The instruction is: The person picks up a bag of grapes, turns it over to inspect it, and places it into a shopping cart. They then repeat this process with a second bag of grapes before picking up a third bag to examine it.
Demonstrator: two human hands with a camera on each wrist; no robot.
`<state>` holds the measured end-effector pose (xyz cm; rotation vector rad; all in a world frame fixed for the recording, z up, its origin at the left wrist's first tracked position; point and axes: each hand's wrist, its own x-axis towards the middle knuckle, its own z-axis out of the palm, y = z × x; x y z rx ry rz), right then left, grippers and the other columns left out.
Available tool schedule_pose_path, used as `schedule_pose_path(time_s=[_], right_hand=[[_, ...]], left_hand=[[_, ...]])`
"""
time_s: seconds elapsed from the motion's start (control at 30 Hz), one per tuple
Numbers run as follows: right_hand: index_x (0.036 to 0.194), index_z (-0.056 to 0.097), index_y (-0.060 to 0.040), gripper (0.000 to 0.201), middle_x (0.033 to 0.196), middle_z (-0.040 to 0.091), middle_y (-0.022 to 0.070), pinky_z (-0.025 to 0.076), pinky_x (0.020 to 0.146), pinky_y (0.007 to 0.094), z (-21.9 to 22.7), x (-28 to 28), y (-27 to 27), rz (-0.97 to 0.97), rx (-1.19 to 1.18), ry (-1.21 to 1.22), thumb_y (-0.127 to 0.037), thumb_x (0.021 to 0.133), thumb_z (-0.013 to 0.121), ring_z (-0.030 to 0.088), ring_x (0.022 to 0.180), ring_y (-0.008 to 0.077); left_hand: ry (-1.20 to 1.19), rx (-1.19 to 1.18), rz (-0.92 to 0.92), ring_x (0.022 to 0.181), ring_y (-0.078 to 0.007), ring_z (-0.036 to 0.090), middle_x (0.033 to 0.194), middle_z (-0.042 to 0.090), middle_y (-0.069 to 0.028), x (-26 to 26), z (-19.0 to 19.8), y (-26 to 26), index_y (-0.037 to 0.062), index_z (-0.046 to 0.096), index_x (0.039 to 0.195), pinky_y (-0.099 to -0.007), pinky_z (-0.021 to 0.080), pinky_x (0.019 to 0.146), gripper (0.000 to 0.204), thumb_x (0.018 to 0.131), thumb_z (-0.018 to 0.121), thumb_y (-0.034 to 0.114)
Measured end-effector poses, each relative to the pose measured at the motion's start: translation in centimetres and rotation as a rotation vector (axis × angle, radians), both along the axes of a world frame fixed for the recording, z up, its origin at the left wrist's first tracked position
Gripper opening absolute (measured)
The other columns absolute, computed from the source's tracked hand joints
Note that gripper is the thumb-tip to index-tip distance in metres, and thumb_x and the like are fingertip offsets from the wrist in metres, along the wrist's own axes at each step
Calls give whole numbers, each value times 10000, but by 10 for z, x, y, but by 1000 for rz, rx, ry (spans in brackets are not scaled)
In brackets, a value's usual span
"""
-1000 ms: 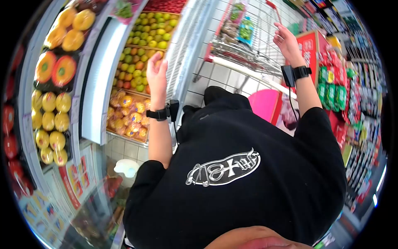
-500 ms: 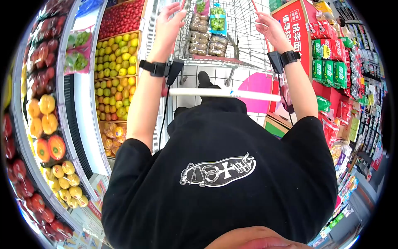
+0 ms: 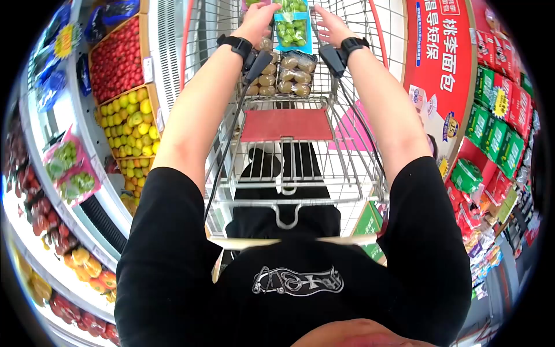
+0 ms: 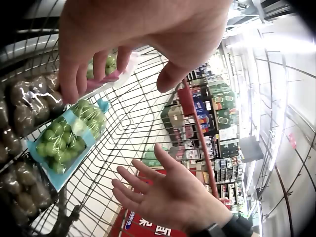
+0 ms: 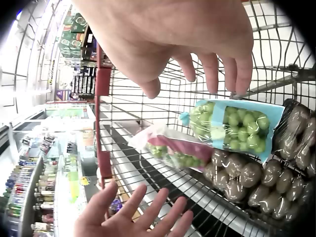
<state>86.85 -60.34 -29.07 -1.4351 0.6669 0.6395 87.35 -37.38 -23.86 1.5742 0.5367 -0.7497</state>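
- The left hand [image 3: 254, 22] is stretched out over the far end of the shopping cart [image 3: 352, 168], fingers loosely spread and bent downward. In the left wrist view its fingertips [image 4: 74, 86] lie at the edge of a pink-trimmed bag of green grapes [image 5: 170, 150]; whether they pinch it or only touch it, I cannot tell.
- The right hand [image 3: 324, 24] hangs just beside it, palm turned inward, fingers relaxed and spread wide, holding nothing.
- Right under both hands lies a blue-trimmed bag of green grapes [image 3: 293, 26], flat on top of the other produce, likely so that the soft fruit is not crushed.
- Beneath and around it sit netted packs of brown kiwifruit [image 3: 293, 75], side by side on the cart's wire floor.
- Both forearms run forward nearly parallel, elbows slightly bent, each with a black wrist strap [image 3: 234, 43] and a trailing cable; the person leans over the cart's handle to reach that far.
- The red fold-down seat panel [image 3: 286, 124] lies nearer the body, with nothing on it.
- To the left stand fruit shelves [image 3: 124, 124] of yellow-green and red fruit; to the right a red sign [image 3: 442, 52] and racks of packaged goods [image 3: 497, 133].
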Motion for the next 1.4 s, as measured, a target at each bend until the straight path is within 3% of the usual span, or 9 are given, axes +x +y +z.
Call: schedule_pose_path(time_s=[0.2,0.43,0.57,0.7,0.9,1.1,1.17,1.23,1.4], right_hand=[[1313,528,32,672,1312,557,202,430,979,438,-80,22,15,-72,-206,-125,-490,906,644,521,1177,301],[1397,458,38,712,1372,526,216,392,1047,419,-160,18,24,-53,-110,-319,-482,933,603,481,1277,319],[1500,304,-7,825,1449,454,207,371,1075,402,-160,12,25,-56,53,-178,-510,923,613,459,1304,307],[1524,253,-60,831,1430,464,182,428,1027,396,-165,21,23,18,43,-258,-446,914,664,487,1271,285],[1517,262,-49,795,1420,472,158,414,1042,369,-183,29,25,30,135,-232,-388,927,673,508,1238,269],[1500,312,-65,725,1321,558,135,441,986,350,-137,14,41,-56,67,-416,-363,941,665,532,1183,233],[1519,280,-63,728,1387,505,131,414,1021,340,-131,8,40,-53,112,-423,-352,957,640,490,1241,222],[1545,202,-130,879,1442,434,162,445,1034,385,-139,-7,44,-151,195,-431,-440,896,707,468,1289,273],[1545,169,-94,953,1421,457,149,445,1020,360,-78,-17,57,-259,283,-397,-401,863,758,486,1273,234]], left_hand=[[8,52,13,1439,-362,266,1557,287,-180,11,-100,-27,63,185,1517,-578,257,1125,1023,799,725,552],[90,-60,-129,1384,-356,372,1546,310,-192,30,-157,-28,53,156,1533,-553,289,1117,1080,790,711,608],[64,-21,65,1167,-249,571,1361,542,-137,32,-145,-48,31,343,1482,-370,520,893,828,883,689,485],[-129,-13,53,1195,-300,551,1415,477,-196,43,-243,-43,-12,265,1503,-437,520,907,997,829,712,571],[16,-183,192,1275,-337,480,1526,306,-224,38,-213,-52,80,-31,1568,-460,499,963,1181,812,705,611],[-3,-142,140,1281,-321,473,1506,345,-206,33,-212,-46,121,13,1577,-459,508,946,1116,830,704,580],[-89,-399,142,1244,-245,497,1388,473,-164,23,-176,-44,75,245,1506,-396,474,988,883,857,739,415],[-111,-273,82,1316,-340,452,1497,372,-197,14,-174,-37,62,122,1545,-479,430,1041,1090,799,749,551],[-185,-180,32,1256,-295,507,1442,422,-175,0,-113,-23,91,148,1523,-440,504,951,1012,820,766,476]])
